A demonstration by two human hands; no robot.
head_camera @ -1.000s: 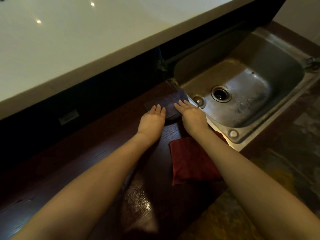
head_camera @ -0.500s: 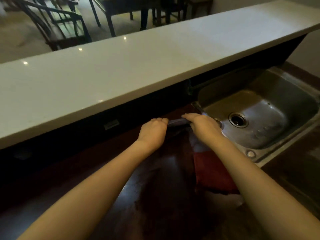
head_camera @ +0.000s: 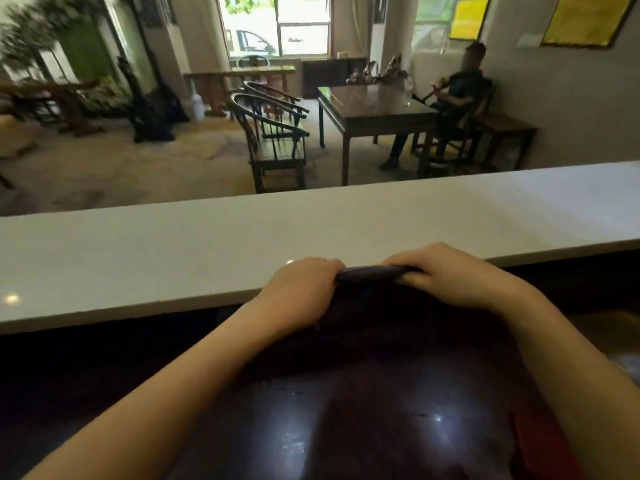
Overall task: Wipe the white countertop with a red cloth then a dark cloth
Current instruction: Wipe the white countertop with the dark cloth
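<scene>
Both my hands hold the dark cloth stretched between them, raised at the near edge of the long white countertop. My left hand grips its left end and my right hand its right end, fingers curled over the top. Most of the cloth hangs below, hard to tell from the dark surface behind it. A sliver of the red cloth shows at the lower right on the dark wooden lower counter, partly behind my right forearm.
Beyond the white countertop lies a room with wooden chairs, a dark table and a seated person at the right. A corner of the steel sink shows at the right edge.
Both hands closed on the dark cloth and lifted it from the lower counter up to the white countertop's near edge. The view tilted up, so the sink and red cloth slid mostly out of sight.
</scene>
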